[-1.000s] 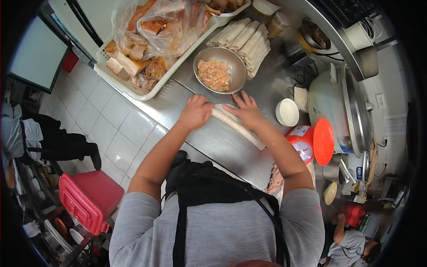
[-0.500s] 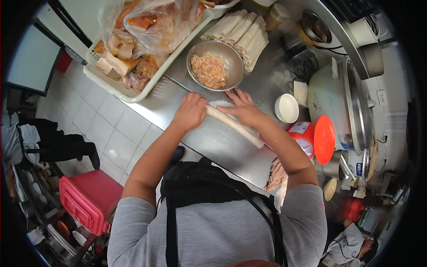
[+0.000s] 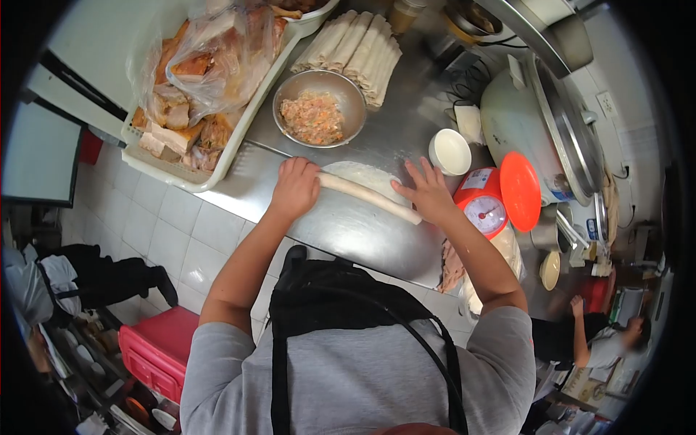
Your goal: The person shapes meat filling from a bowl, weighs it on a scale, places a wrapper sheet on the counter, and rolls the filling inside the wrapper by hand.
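A thin wooden rolling pin (image 3: 366, 196) lies slantwise on the steel table across the near part of a thin, pale round dough sheet (image 3: 355, 171). My left hand (image 3: 296, 190) is closed around the pin's left end. Beside the pin's right end, my right hand (image 3: 429, 194) is open with fingers spread, its thumb at the dough's right edge. Whether its palm touches the pin I cannot tell. Just beyond the dough stands a metal bowl (image 3: 355, 101) of minced filling (image 3: 312, 117) with orange and green bits.
Long pale rolls (image 3: 351, 54) are stacked behind the bowl. A white crate (image 3: 217, 170) of meat pieces and plastic stands left. Right are a white bowl (image 3: 449, 152), a red scale (image 3: 482, 203), an orange-red lid (image 3: 520, 190) and a large pot (image 3: 507, 116). Other people stand at both sides.
My right hand has moved right, off the dough's middle towards the pin's right end, and its fingers have spread. More of the dough shows. The camera view has shifted.
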Demonstrator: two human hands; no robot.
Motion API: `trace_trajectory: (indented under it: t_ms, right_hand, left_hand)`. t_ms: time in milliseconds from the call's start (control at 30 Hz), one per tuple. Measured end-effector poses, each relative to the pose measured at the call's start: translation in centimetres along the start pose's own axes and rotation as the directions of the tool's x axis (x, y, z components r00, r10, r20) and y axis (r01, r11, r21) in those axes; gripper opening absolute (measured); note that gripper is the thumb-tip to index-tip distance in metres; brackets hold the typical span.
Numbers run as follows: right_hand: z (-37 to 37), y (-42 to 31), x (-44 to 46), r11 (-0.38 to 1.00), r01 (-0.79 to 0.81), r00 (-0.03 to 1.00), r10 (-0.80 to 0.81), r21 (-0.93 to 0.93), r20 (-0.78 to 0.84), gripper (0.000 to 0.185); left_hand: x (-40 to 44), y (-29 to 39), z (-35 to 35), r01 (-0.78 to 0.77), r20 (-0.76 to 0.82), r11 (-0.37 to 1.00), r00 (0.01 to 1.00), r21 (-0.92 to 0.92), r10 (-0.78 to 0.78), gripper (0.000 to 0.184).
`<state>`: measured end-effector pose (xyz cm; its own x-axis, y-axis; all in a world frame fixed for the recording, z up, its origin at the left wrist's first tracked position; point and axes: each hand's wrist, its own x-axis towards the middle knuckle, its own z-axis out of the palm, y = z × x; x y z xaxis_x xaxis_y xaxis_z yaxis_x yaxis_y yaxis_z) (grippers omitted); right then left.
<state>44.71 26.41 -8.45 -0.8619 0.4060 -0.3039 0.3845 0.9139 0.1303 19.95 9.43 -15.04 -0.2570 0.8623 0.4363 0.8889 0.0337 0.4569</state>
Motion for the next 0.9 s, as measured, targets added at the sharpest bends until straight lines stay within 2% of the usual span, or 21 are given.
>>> trace_trajectory:
  t_ms: [67,167,267,367,467,567,667,767,867,900]
  right_hand:
    - [-0.1,-0.2,-1.0,0.998,-0.002,1.0,0.002,0.065,-0.001,0.05]
    - [0.0,-0.3,-2.1,0.996,-0.055,0.998,0.055,0.066,0.008,0.053]
    - [0.0,0.2,-3.7,0.995,-0.087,0.99,0.082,0.04,0.117,0.054]
    - [-2.0,-0.7,-4.7,0.99,-0.141,0.985,0.14,0.009,0.097,0.048]
    - [-0.4,-3.2,-3.5,0.911,-0.157,0.966,0.222,0.381,-0.132,0.039]
    - [1.1,-6.8,-1.5,0.891,-0.16,0.903,0.306,0.424,-0.301,0.03]
    - [3.5,-6.7,-0.6,0.832,-0.187,0.846,0.406,0.522,-0.345,0.028]
    - [4.5,-6.0,-0.5,0.784,-0.161,0.833,0.434,0.6,-0.343,0.027]
    - [4.2,-5.4,-1.1,0.808,-0.122,0.806,0.419,0.576,-0.418,0.028]
    - [4.2,-5.0,-1.4,0.81,-0.146,0.813,0.425,0.568,-0.397,0.029]
  left_hand:
    - [-0.2,-0.1,0.3,-0.012,0.008,1.0,1.0,0.019,0.012,0.023]
    - [0.5,1.8,-1.0,-0.144,-0.082,0.99,0.986,-0.001,0.144,0.031]
    - [0.5,3.4,0.2,-0.332,0.061,0.94,0.939,-0.078,0.337,0.036]
    - [0.4,3.6,2.2,-0.317,0.1,0.945,0.941,-0.082,0.324,0.034]
    - [0.7,3.6,2.2,-0.316,0.098,0.945,0.941,-0.078,0.323,0.031]
    - [1.4,3.4,2.4,-0.334,0.093,0.94,0.936,-0.065,0.339,0.028]
    - [2.1,2.7,2.9,-0.345,0.118,0.936,0.929,-0.061,0.35,0.025]
    - [2.9,2.1,3.3,-0.304,0.174,0.95,0.934,-0.079,0.313,0.022]
    - [3.6,2.4,2.7,-0.248,0.219,0.965,0.94,-0.085,0.261,0.021]
    - [3.9,2.5,2.2,-0.233,0.231,0.969,0.941,-0.084,0.246,0.021]
